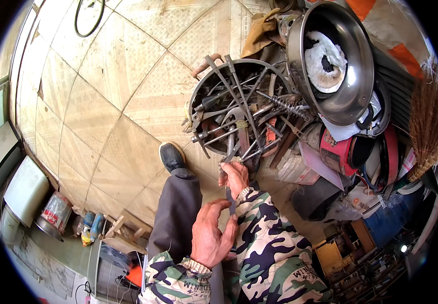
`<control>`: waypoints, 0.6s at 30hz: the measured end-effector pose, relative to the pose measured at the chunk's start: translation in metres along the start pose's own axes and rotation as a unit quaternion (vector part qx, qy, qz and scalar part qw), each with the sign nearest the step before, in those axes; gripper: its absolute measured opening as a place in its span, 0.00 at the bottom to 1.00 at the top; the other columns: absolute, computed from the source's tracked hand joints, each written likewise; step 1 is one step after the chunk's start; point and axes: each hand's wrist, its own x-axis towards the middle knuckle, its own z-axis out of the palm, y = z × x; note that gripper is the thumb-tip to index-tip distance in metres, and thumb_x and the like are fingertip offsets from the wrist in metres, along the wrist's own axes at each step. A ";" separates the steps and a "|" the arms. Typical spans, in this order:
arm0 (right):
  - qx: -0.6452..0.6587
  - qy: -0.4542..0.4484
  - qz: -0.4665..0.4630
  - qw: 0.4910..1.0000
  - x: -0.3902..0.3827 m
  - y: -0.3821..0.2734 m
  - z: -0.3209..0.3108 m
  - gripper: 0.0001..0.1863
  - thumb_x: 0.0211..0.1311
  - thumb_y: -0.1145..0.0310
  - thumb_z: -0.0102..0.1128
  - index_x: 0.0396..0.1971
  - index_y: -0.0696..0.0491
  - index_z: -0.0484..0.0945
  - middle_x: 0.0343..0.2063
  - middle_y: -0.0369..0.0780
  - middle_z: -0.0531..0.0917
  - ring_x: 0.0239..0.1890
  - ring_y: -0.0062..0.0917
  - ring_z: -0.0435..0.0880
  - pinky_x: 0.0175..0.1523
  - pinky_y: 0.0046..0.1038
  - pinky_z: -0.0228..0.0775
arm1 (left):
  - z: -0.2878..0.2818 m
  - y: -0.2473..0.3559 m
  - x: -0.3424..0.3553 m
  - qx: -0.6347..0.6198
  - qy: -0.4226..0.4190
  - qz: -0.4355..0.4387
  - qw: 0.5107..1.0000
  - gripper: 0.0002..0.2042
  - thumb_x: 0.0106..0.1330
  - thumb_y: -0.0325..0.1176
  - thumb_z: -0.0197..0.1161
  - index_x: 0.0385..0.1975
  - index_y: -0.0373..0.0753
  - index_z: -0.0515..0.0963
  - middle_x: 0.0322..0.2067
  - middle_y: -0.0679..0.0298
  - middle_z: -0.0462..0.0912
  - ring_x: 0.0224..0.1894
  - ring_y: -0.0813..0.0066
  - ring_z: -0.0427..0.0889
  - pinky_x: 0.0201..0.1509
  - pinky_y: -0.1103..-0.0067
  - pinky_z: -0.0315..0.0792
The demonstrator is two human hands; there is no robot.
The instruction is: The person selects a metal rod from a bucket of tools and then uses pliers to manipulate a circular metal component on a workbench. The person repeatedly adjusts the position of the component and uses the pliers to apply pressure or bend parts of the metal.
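My right hand [235, 178] is closed round a flat, grey metal tool [230, 200], just in front of a round metal basin [192, 101]. The tool's lower part shows below my fingers; its exact kind is unclear. Nearer to me, my left hand [213, 234] has its thumb and fingers spread and curved beside that lower part, with nothing visible in it. Crowded into the basin are wrenches, rods and other hand tools, several sticking out over the rim. A coil spring [286, 106] lies on top towards the right, and a hammer [242, 133] leans near the middle.
A steel bowl [355, 101] with a white cloth [325, 66] in it tilts beside the basin. A broom [428, 126], a pink-red object [336, 152] and bags crowd the right. My shoe [172, 157] stands on the tiled floor [122, 137]. A paint can [56, 210] is at left.
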 end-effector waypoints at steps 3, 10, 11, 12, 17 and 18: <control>-0.030 -0.007 -0.021 0.999 -0.005 -0.006 -0.001 0.15 0.62 0.59 0.67 0.31 0.56 0.78 0.19 0.36 0.79 0.18 0.21 0.77 0.24 0.24 0.72 | 0.001 -0.001 0.001 -0.001 0.003 0.003 1.000 0.14 0.62 0.28 0.64 0.46 0.30 0.78 0.49 0.51 0.82 0.51 0.53 0.83 0.57 0.69 0.74; -0.110 0.006 -0.048 0.993 0.008 0.005 -0.002 0.20 0.63 0.55 0.67 0.35 0.61 0.80 0.21 0.37 0.82 0.19 0.18 0.82 0.22 0.21 0.76 | 0.003 -0.003 0.001 -0.001 0.013 0.007 1.000 0.14 0.61 0.28 0.65 0.46 0.30 0.78 0.49 0.51 0.82 0.50 0.55 0.83 0.56 0.70 0.74; -0.119 0.002 -0.047 0.992 0.009 0.006 -0.003 0.20 0.63 0.55 0.66 0.35 0.61 0.80 0.21 0.38 0.82 0.19 0.18 0.82 0.22 0.21 0.76 | 0.004 -0.003 0.001 0.000 0.014 0.011 1.000 0.14 0.61 0.28 0.65 0.46 0.31 0.78 0.49 0.51 0.82 0.50 0.56 0.83 0.56 0.70 0.74; -0.127 -0.001 -0.046 0.991 0.010 0.006 -0.005 0.20 0.63 0.55 0.66 0.36 0.61 0.81 0.22 0.38 0.83 0.19 0.19 0.83 0.23 0.21 0.76 | 0.004 -0.003 0.001 0.002 0.015 0.014 1.000 0.14 0.61 0.28 0.65 0.46 0.31 0.78 0.49 0.52 0.82 0.50 0.56 0.83 0.56 0.70 0.75; -0.177 -0.012 -0.061 0.982 0.010 0.004 -0.015 0.20 0.64 0.57 0.64 0.37 0.63 0.83 0.22 0.39 0.84 0.19 0.20 0.84 0.23 0.23 0.76 | 0.004 -0.003 0.002 0.009 0.010 0.024 1.000 0.15 0.61 0.28 0.65 0.47 0.31 0.78 0.48 0.52 0.82 0.48 0.57 0.83 0.54 0.70 0.75; -0.200 -0.010 -0.072 0.977 0.010 0.003 -0.017 0.19 0.64 0.58 0.63 0.36 0.63 0.83 0.22 0.39 0.84 0.19 0.21 0.84 0.24 0.24 0.76 | 0.004 -0.003 0.002 0.013 0.008 0.027 1.000 0.15 0.62 0.28 0.64 0.47 0.31 0.78 0.48 0.52 0.82 0.48 0.57 0.83 0.54 0.71 0.75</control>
